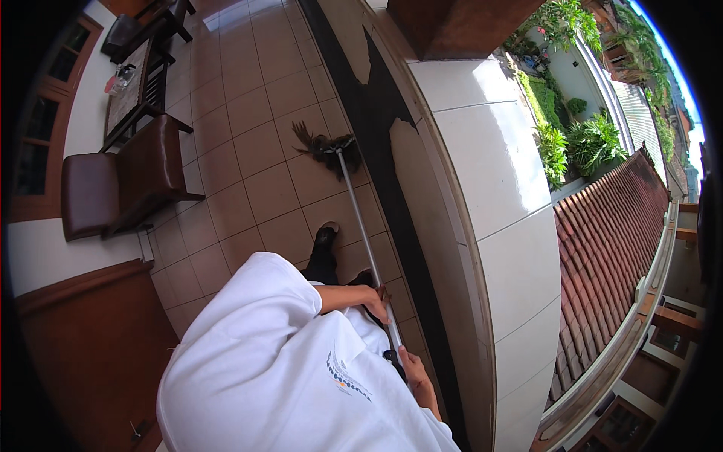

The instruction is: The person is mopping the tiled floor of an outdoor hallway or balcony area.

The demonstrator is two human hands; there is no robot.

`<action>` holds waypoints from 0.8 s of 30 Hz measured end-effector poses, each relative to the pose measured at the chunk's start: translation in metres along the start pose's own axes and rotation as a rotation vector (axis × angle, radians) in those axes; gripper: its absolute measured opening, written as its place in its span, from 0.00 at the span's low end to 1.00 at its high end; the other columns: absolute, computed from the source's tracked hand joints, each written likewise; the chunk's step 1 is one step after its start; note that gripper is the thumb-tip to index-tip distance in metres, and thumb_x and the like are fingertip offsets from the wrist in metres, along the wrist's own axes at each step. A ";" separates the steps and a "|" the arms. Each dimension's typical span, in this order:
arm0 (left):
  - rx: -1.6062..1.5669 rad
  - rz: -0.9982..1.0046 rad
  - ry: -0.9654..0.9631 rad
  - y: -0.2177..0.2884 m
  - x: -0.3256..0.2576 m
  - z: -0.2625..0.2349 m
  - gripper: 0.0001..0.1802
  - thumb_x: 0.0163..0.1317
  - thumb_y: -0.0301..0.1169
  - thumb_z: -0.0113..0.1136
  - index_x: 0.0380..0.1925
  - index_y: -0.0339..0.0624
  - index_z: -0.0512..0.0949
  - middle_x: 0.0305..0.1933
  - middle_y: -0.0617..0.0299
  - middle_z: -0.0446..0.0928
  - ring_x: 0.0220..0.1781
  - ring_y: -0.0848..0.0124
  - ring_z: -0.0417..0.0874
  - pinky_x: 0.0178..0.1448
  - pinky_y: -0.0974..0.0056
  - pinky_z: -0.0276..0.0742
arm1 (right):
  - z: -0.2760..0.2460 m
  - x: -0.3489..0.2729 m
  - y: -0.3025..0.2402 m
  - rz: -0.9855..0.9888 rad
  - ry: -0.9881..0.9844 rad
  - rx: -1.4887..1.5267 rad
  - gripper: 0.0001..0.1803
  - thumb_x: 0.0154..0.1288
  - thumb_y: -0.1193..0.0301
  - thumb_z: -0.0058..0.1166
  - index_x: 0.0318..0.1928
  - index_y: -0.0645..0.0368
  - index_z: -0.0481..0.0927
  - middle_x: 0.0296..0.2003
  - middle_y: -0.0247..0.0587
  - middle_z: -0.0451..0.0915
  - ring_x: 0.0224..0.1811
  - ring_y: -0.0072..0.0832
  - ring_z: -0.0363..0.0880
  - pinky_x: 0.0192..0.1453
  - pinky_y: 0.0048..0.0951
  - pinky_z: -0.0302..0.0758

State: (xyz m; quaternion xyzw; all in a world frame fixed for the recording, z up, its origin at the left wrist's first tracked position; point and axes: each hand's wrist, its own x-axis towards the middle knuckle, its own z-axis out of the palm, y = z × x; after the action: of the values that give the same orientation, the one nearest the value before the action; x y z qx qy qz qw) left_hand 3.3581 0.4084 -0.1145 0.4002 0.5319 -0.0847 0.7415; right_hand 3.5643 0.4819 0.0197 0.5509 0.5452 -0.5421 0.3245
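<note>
Both my hands grip the long silver handle (360,215) of a broom, which slants away from me across the floor. My left hand (375,303) is closed round the pole, higher up toward the bristles. Nearer my body, my right hand (415,371) wraps the lower stretch of the handle. The broom's dark, shaggy bristles (322,148) fan out on the tiles, close against a black strip (388,162) along the foot of the wall. One of my dark shoes (327,232) stands to the left of the pole.
A beige tiled floor (256,151) stretches ahead. On the left stand a brown padded chair (151,162) and a table (128,87) with small items on it. To the right, a white tiled ledge (497,181) tops the low wall, with plants (595,143) and a tiled roof (610,248) beyond.
</note>
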 end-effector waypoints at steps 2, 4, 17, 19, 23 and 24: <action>0.069 0.215 -0.108 0.046 -0.058 0.002 0.54 0.54 0.65 0.39 0.66 0.33 0.38 0.71 0.44 0.29 0.73 0.53 0.32 0.72 0.57 0.36 | -0.027 -0.041 0.042 -0.161 0.040 -0.138 0.25 0.65 0.50 0.43 0.25 0.60 0.74 0.16 0.29 0.69 0.14 0.18 0.65 0.17 0.21 0.62; 0.013 0.295 -0.280 0.066 -0.017 0.018 0.53 0.54 0.65 0.38 0.65 0.32 0.42 0.70 0.44 0.36 0.72 0.54 0.38 0.71 0.58 0.39 | -0.058 -0.066 0.094 -0.059 -0.064 -0.081 0.22 0.67 0.55 0.42 0.38 0.63 0.78 0.21 0.31 0.74 0.22 0.17 0.69 0.26 0.21 0.67; 0.151 0.240 0.251 0.049 -0.016 -0.004 0.37 0.62 0.56 0.30 0.63 0.40 0.56 0.66 0.42 0.54 0.71 0.51 0.46 0.71 0.48 0.33 | -0.045 -0.001 -0.028 -0.137 -0.038 -0.091 0.22 0.68 0.57 0.41 0.62 0.39 0.64 0.14 0.27 0.64 0.10 0.14 0.59 0.11 0.19 0.57; -0.049 0.140 0.510 0.021 -0.046 -0.024 0.44 0.61 0.59 0.27 0.63 0.28 0.49 0.66 0.27 0.37 0.70 0.39 0.27 0.69 0.45 0.17 | -0.015 0.044 -0.079 -0.225 -0.036 -0.131 0.22 0.68 0.56 0.40 0.62 0.39 0.65 0.13 0.27 0.63 0.10 0.15 0.58 0.10 0.20 0.57; -0.422 -0.238 0.866 -0.071 -0.052 -0.098 0.50 0.61 0.56 0.38 0.62 0.21 0.33 0.67 0.30 0.28 0.70 0.44 0.42 0.72 0.60 0.43 | 0.056 0.123 -0.206 -0.316 -0.133 -0.055 0.21 0.67 0.54 0.40 0.59 0.36 0.68 0.13 0.31 0.67 0.08 0.18 0.60 0.09 0.23 0.58; -0.551 -0.237 0.960 -0.099 -0.058 -0.120 0.49 0.61 0.56 0.38 0.62 0.21 0.34 0.67 0.31 0.28 0.70 0.45 0.44 0.72 0.60 0.45 | 0.073 0.125 -0.248 -0.302 -0.102 -0.100 0.20 0.67 0.53 0.40 0.58 0.35 0.69 0.13 0.33 0.68 0.07 0.19 0.60 0.09 0.24 0.59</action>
State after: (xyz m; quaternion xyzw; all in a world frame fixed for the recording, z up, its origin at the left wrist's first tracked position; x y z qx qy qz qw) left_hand 3.1931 0.4071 -0.1284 0.1231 0.8532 0.1664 0.4788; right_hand 3.2876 0.4925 -0.0562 0.4176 0.6311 -0.5841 0.2936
